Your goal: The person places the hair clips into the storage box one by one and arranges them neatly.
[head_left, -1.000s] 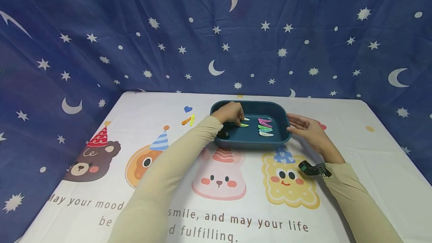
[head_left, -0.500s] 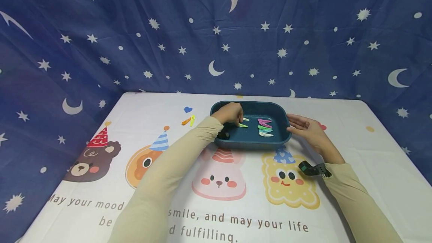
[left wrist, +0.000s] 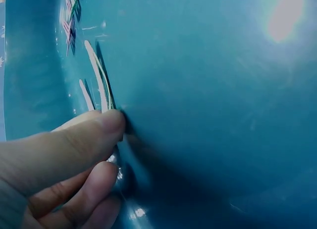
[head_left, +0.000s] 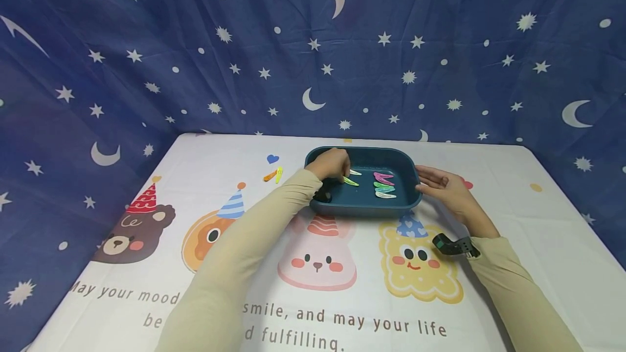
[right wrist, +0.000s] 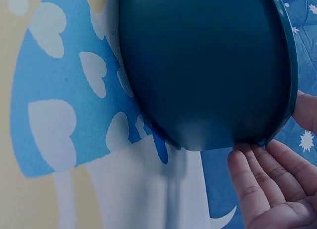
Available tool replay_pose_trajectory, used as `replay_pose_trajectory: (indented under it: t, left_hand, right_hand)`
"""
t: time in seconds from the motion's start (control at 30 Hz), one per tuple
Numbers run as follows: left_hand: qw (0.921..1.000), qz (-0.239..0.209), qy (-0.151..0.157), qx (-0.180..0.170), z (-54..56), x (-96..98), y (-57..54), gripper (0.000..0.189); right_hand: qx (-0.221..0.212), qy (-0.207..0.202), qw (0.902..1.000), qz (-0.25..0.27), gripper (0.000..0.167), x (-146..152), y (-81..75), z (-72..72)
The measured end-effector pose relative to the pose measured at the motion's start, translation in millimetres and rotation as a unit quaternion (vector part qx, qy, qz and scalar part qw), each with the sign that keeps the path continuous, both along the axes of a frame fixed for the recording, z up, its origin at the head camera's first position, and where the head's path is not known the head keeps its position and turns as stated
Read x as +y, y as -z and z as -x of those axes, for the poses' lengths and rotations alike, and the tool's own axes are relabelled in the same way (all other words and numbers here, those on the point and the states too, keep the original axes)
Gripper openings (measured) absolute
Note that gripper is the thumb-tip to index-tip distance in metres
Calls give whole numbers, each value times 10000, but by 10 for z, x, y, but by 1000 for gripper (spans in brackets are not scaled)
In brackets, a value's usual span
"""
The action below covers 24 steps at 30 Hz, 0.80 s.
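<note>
Inside the dark teal tray (head_left: 364, 210), my left hand (head_left: 331, 164) pinches a yellow-green hair clip (head_left: 351, 181) near the tray floor. The left wrist view shows thumb and fingertip on one end of this hair clip (left wrist: 101, 80), its other end sticking out. Just beyond it lies a white hair clip (head_left: 356, 173), partly hidden by my fingers. My right hand (head_left: 442, 186) rests against the right end of the tray. In the right wrist view, straight fingers (right wrist: 257, 179) touch its outer wall, with the thumb by the rim.
Pink hair clips (head_left: 383, 178), green hair clips (head_left: 383, 186) and white hair clips (head_left: 385, 195) lie grouped at the tray's right side. On the printed tablecloth (head_left: 513, 287), left of the tray, are an orange hair clip (head_left: 270, 176) and a yellow hair clip (head_left: 279, 174). A starry curtain (head_left: 371, 86) hangs behind.
My left hand has shifted slightly left, and the pinched yellow-green hair clip has turned a little, now more slanted. More of the white hair clip shows. The right hand stays put.
</note>
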<state>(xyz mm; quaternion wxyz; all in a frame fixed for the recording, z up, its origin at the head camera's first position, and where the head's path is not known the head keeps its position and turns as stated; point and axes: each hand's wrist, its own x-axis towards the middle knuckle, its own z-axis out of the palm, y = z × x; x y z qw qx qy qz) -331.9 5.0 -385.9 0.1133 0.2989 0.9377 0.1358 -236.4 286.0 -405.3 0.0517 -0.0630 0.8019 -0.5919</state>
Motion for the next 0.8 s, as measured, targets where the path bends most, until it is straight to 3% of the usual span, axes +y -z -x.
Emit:
replay_pose_trajectory:
  t: [0.33,0.53,0.8]
  left_hand:
    - [9994,11,-357,10,-22,-29,-18,8]
    - [9992,-11,-372,176,-17,-30,-15,5]
    - [9990,-16,-439,73,-14,-40,-13,5]
  right_hand:
    - [-30,-53,10000,-24,65,-13,-38,-14]
    - [-39,-67,9999,-66,66,-7,-28,-5]
    - [-60,-37,9999,-88,64,-19,-38,-7]
